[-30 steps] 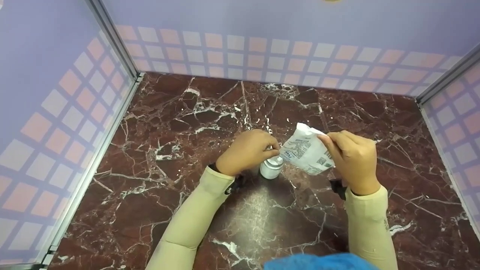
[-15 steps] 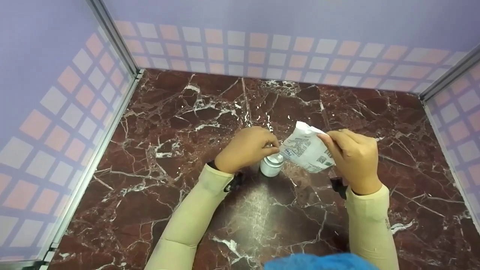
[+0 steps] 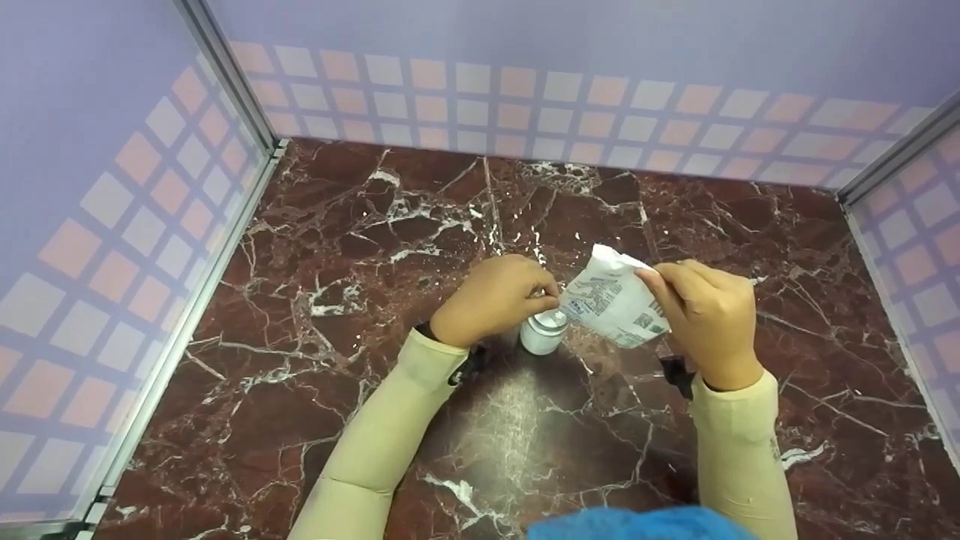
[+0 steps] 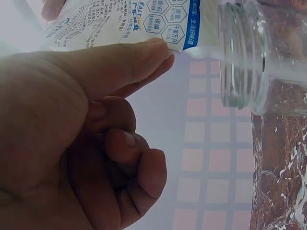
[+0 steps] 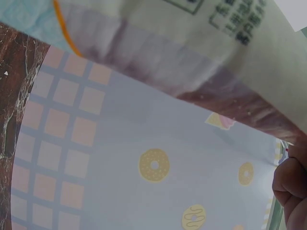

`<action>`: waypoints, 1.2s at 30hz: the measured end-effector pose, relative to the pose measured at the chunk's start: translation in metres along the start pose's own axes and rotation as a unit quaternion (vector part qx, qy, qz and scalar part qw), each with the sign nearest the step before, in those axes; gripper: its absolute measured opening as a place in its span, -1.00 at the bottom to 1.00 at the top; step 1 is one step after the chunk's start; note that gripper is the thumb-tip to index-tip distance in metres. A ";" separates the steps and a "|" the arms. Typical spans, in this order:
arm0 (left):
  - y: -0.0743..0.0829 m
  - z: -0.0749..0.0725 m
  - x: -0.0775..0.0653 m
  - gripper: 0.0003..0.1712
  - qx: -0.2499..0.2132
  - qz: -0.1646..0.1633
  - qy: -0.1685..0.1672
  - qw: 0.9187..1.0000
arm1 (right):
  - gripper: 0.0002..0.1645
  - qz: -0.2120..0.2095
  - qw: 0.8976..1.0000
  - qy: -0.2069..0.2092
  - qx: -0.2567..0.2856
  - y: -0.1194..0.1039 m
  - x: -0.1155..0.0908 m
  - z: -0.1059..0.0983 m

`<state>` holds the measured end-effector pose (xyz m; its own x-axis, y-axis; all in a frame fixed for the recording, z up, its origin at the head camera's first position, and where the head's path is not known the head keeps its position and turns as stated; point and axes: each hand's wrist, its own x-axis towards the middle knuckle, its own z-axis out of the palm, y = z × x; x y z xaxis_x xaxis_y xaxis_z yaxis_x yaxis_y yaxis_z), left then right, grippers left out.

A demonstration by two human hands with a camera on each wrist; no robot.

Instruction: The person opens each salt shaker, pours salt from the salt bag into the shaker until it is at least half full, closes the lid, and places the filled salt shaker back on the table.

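A white printed plastic bag of salt [image 3: 611,304] hangs tilted between both hands, its lower left corner above a small glass jar [image 3: 541,343]. With thumb and forefinger, my left hand [image 3: 495,300] pinches that corner; its other fingers are curled in. My right hand [image 3: 709,319] grips the bag's upper right end. In the left wrist view, a white stream of salt [image 4: 204,51] runs from the corner into the mouth of the upright jar, whose threaded glass neck [image 4: 235,81] stands apart from my fingers. White salt shows inside the jar. The bag fills the top of the right wrist view.
White grains [image 3: 537,244] lie scattered on the dark red marbled tabletop [image 3: 360,442] behind the jar. Lilac panels with pink and white squares [image 3: 514,82] enclose the back and both sides. A blue cloth shape [image 3: 637,525] shows at the bottom edge.
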<state>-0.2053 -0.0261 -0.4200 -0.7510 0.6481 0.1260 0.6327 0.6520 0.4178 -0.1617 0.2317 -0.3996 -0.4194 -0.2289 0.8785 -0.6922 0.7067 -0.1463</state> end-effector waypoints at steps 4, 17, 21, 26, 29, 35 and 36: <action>0.000 -0.001 -0.001 -0.81 -0.008 -0.002 0.002 1.000 | -0.47 -0.002 1.000 -0.001 0.005 -0.001 0.001 0.001; 0.000 -0.001 -0.001 -0.83 -0.005 -0.002 0.004 1.000 | -0.49 -0.007 1.000 0.002 0.015 -0.001 0.001 0.001; 0.000 -0.001 -0.001 -0.83 -0.004 -0.002 0.006 1.000 | -0.49 -0.006 1.000 0.003 0.015 -0.001 0.001 0.001; 0.000 0.000 -0.001 -0.84 -0.003 0.002 0.011 1.000 | -0.49 -0.006 1.000 0.003 0.011 -0.002 0.001 0.001; 0.000 0.000 -0.001 -0.84 -0.001 0.004 0.014 1.000 | -0.49 -0.007 1.000 0.003 0.011 -0.002 0.001 0.001; 0.000 0.001 -0.002 -0.82 0.003 -0.007 0.009 1.000 | -0.49 -0.005 1.000 0.003 0.016 -0.002 0.000 0.002; 0.001 0.001 -0.002 -0.82 0.003 -0.009 0.008 1.000 | -0.49 -0.004 1.000 0.002 0.017 -0.002 -0.001 0.002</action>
<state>-0.2036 -0.0266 -0.4206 -0.7656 0.6294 0.1328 0.6196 0.6661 0.4152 -0.1611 0.2289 -0.4007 -0.4116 -0.2311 0.8816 -0.7147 0.6821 -0.1549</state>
